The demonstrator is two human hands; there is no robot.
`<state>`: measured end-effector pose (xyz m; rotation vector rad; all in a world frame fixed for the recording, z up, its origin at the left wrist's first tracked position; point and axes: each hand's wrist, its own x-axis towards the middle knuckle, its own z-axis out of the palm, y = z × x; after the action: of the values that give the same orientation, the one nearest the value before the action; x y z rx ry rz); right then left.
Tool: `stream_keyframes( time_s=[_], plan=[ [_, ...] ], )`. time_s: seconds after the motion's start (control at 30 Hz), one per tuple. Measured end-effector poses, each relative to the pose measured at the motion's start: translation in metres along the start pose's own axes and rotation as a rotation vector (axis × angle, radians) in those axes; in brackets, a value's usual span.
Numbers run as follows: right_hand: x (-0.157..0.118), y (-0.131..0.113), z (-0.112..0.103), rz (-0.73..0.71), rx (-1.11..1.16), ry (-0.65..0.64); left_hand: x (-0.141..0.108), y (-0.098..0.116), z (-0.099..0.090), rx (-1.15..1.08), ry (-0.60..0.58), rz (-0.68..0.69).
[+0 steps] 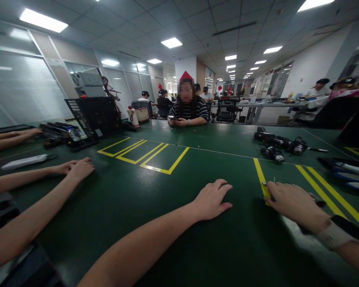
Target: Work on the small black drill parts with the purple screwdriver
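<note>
My left hand (214,199) rests palm down on the green tabletop (173,247), fingers spread and thumb apart, holding nothing. To its right, beside a yellow tape line (261,175), my right hand (296,205) is closed with its back toward me. A small metallic tip and a dark blue bit show at its fingertips; what it grips is mostly hidden. A watch with a light strap (336,233) is on that wrist. Just behind the right hand a dark cylindrical end (318,200) partly shows. A blurred whitish shape lies under the right forearm.
Several black, metal-ended tools (277,145) lie at the right. Blue-edged items (353,177) sit at the far right. At left stand an open black computer case (95,115) and a white handheld device (25,161). Another person's hands (79,167) rest nearby; someone sits opposite with a phone (173,118).
</note>
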<state>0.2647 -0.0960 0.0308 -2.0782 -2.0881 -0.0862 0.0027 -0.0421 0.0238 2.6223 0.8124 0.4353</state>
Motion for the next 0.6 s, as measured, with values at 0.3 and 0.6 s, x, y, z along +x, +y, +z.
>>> stream_keyframes(
  time_s=[0.3, 0.6],
  plan=[
    [-0.011, -0.033, 0.007, -0.120, 0.048, -0.006, 0.002, 0.003, -0.006, 0.001, -0.063, 0.168],
    [-0.026, -0.104, 0.010, -0.178, 0.313, -0.070, 0.001, -0.004, -0.003, -0.049, -0.038, 0.384]
  ],
)
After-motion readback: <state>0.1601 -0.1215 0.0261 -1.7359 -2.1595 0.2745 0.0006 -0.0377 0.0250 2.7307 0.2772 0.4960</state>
